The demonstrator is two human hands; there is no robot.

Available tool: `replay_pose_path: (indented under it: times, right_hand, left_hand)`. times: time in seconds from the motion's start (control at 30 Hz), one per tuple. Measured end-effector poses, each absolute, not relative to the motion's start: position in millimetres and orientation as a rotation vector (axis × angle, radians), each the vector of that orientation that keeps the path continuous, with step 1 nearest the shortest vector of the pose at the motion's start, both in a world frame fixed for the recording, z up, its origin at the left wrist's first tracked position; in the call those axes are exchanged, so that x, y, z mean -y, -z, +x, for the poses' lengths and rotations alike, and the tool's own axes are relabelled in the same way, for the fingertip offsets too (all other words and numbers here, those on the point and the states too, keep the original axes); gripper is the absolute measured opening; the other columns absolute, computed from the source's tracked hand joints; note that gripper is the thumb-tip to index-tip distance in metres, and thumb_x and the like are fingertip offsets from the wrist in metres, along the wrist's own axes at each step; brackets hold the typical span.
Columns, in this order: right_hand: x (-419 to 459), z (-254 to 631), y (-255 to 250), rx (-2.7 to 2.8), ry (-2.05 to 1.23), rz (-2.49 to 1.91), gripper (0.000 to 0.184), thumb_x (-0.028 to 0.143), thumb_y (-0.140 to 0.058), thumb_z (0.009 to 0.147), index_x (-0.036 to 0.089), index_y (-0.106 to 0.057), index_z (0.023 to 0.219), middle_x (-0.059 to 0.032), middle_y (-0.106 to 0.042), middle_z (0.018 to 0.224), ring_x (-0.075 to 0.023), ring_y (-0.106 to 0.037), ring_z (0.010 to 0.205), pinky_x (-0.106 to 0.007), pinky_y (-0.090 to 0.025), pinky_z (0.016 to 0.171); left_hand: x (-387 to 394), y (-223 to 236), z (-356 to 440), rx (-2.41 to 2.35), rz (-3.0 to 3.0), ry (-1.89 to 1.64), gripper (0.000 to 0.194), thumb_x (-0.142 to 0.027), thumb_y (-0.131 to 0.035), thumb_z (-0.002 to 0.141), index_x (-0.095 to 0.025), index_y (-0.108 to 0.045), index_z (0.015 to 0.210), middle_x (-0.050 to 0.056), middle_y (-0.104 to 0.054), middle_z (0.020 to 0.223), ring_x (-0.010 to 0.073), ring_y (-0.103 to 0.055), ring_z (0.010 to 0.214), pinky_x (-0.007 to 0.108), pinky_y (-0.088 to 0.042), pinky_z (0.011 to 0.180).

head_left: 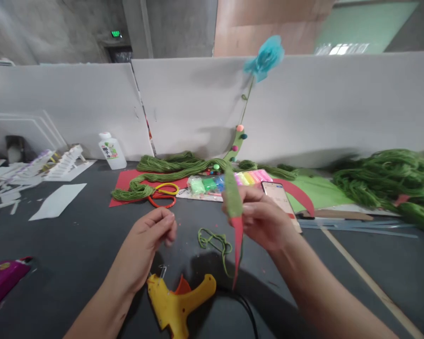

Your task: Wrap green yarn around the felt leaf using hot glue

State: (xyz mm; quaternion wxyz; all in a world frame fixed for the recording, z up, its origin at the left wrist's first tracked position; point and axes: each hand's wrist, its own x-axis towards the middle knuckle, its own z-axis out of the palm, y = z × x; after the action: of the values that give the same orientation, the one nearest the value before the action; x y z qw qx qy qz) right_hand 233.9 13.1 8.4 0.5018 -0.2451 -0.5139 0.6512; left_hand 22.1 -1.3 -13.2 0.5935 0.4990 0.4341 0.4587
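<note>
My right hand (265, 219) pinches a yarn-wrapped paper strip (234, 200), held upright above the table. Green yarn covers its upper part, and the lower part is bare red paper narrowing to a point. A thin loose length of green yarn (212, 238) lies behind it, one strand running down near the tip. My left hand (151, 240) hovers to the left with its fingers curled in and the thumb against them; nothing shows in it. Below, between my forearms, lies a yellow hot glue gun (176, 303) with an orange trigger and a black cord.
Behind are green yarn skeins (176, 165), scissors (162, 202), coloured clay packs (215, 182), a phone (281, 200) and a blue flower (266, 56) on a stem. A white bottle (112, 151) stands left. A purple tool (7, 280) lies far left, a yarn heap (392, 183) right.
</note>
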Motion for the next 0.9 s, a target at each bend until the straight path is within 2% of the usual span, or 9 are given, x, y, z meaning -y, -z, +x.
replay_pose_path:
  times: [0.1, 0.17, 0.23, 0.3, 0.4, 0.47, 0.57, 0.7, 0.9]
  right_hand:
    - [-24.5, 235.3, 7.7, 1.182, -1.568, -0.517, 0.033, 0.038, -0.059, 0.066, 0.021, -0.036, 0.051, 0.0072, -0.027, 0.051, -0.0068, -0.017, 0.040, -0.020, -0.014, 0.034]
    - [-28.7, 235.6, 13.1, 1.160, -1.548, -0.507, 0.038, 0.037, -0.055, 0.071, 0.021, -0.027, 0.051, 0.0067, -0.023, 0.051, -0.0080, -0.015, 0.041, -0.020, -0.013, 0.034]
    - [-30.5, 235.5, 15.3, 1.158, -1.529, -0.508, 0.041, 0.035, -0.054, 0.072, 0.021, -0.022, 0.052, 0.0065, -0.019, 0.051, -0.0087, -0.013, 0.041, -0.020, -0.013, 0.033]
    - [-31.1, 235.2, 16.5, 1.169, -1.517, -0.511, 0.043, 0.037, -0.054, 0.073, 0.021, -0.019, 0.053, 0.0064, -0.017, 0.051, -0.0092, -0.012, 0.041, -0.020, -0.013, 0.032]
    - [-31.5, 235.3, 18.9, 1.184, -1.503, -0.511, 0.045, 0.038, -0.052, 0.076, 0.021, -0.017, 0.054, 0.0066, -0.015, 0.050, -0.0095, -0.011, 0.040, -0.020, -0.013, 0.031]
    - [-31.4, 235.8, 20.0, 1.193, -1.498, -0.506, 0.045, 0.037, -0.053, 0.076, 0.021, -0.017, 0.054, 0.0067, -0.014, 0.050, -0.0094, -0.010, 0.040, -0.021, -0.013, 0.031]
    - [-29.9, 236.1, 18.8, 1.198, -1.496, -0.503, 0.044, 0.034, -0.053, 0.077, 0.021, -0.018, 0.054, 0.0068, -0.015, 0.051, -0.0092, -0.010, 0.040, -0.021, -0.013, 0.032]
    - [-27.7, 234.5, 14.1, 1.205, -1.487, -0.528, 0.044, 0.036, -0.054, 0.076, 0.022, -0.020, 0.054, 0.0069, -0.016, 0.051, -0.0091, -0.010, 0.041, -0.021, -0.013, 0.032]
    - [-27.7, 232.8, 14.0, 1.310, -1.450, -0.678, 0.036, 0.043, -0.049, 0.074, 0.023, -0.027, 0.053, 0.0075, -0.021, 0.050, -0.0081, -0.016, 0.039, -0.021, -0.018, 0.032]
  left_hand:
    - [1.3, 15.2, 20.4, -1.092, 1.259, -1.035, 0.047, -0.040, -0.044, 0.087, -0.019, -0.035, 0.046, -0.006, -0.031, 0.046, 0.0102, -0.026, 0.047, 0.023, -0.025, 0.047]
    - [1.1, 18.3, 19.4, -1.134, 1.292, -0.992, 0.051, -0.044, -0.044, 0.086, -0.019, -0.034, 0.042, -0.006, -0.030, 0.040, 0.0101, -0.023, 0.044, 0.023, -0.024, 0.046]
    - [0.7, 21.3, 20.3, -1.125, 1.231, -0.947, 0.046, -0.047, -0.051, 0.081, -0.019, -0.041, 0.046, -0.005, -0.038, 0.043, 0.0095, -0.029, 0.044, 0.023, -0.027, 0.046]
    - [0.6, 23.0, 23.0, -1.086, 1.158, -0.975, 0.024, -0.040, -0.066, 0.071, -0.020, -0.055, 0.064, -0.003, -0.055, 0.061, 0.0098, -0.042, 0.051, 0.022, -0.035, 0.052]
    - [0.8, 23.1, 26.2, -1.052, 1.134, -1.023, 0.033, -0.033, -0.072, 0.064, -0.024, -0.059, 0.094, 0.000, -0.063, 0.085, 0.0127, -0.052, 0.064, 0.025, -0.040, 0.062]
    - [0.9, 23.2, 25.8, -1.064, 1.212, -0.966, 0.022, -0.042, -0.063, 0.073, -0.022, -0.063, 0.083, 0.001, -0.064, 0.081, 0.0146, -0.053, 0.068, 0.027, -0.040, 0.065]
    - [1.1, 24.3, 24.5, -1.101, 1.272, -0.939, 0.027, -0.045, -0.059, 0.076, -0.020, -0.060, 0.065, 0.001, -0.061, 0.073, 0.0154, -0.051, 0.069, 0.028, -0.039, 0.067]
    - [1.8, 23.5, 27.1, -1.098, 1.184, -1.031, 0.018, -0.031, -0.069, 0.068, -0.023, -0.057, 0.078, -0.001, -0.062, 0.084, 0.0151, -0.053, 0.077, 0.027, -0.040, 0.070]
    - [4.6, 16.0, 25.5, -1.036, 1.263, -0.990, 0.015, -0.037, -0.059, 0.079, -0.022, -0.060, 0.080, 0.000, -0.064, 0.079, 0.0147, -0.055, 0.073, 0.026, -0.041, 0.067]
